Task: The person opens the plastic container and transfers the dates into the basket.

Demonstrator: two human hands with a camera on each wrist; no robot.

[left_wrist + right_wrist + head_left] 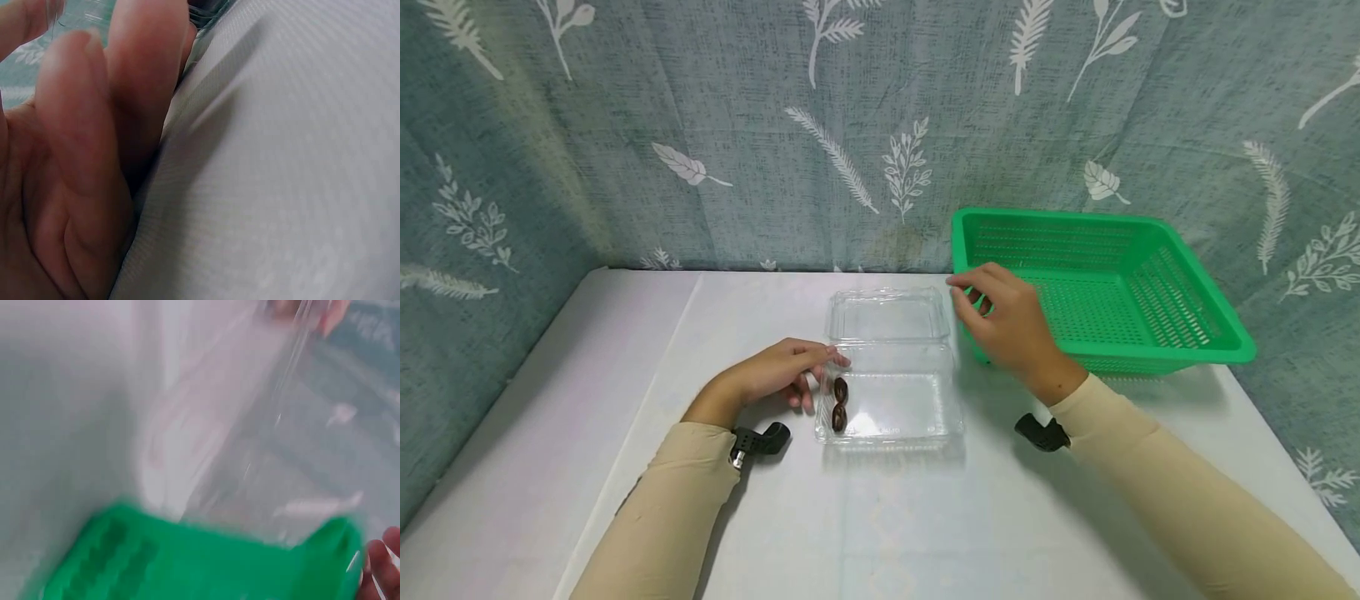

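Left of green perforated plastic basket (1120,287): clear hinged plastic clamshell box (891,392), two brown dates (839,404) inside. Left hand (775,375) steadying wall, right hand (1007,321) pinching lid (887,315). Risk: flimsy box skidding, spilling dates.

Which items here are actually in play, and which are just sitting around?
In play:
- clear clamshell box, lid open
- two dark brown pieces inside it
- left hand, touching the box's left edge
- right hand, at the lid's right corner

Lying about:
- green basket, empty
- white table
- leaf-print backdrop
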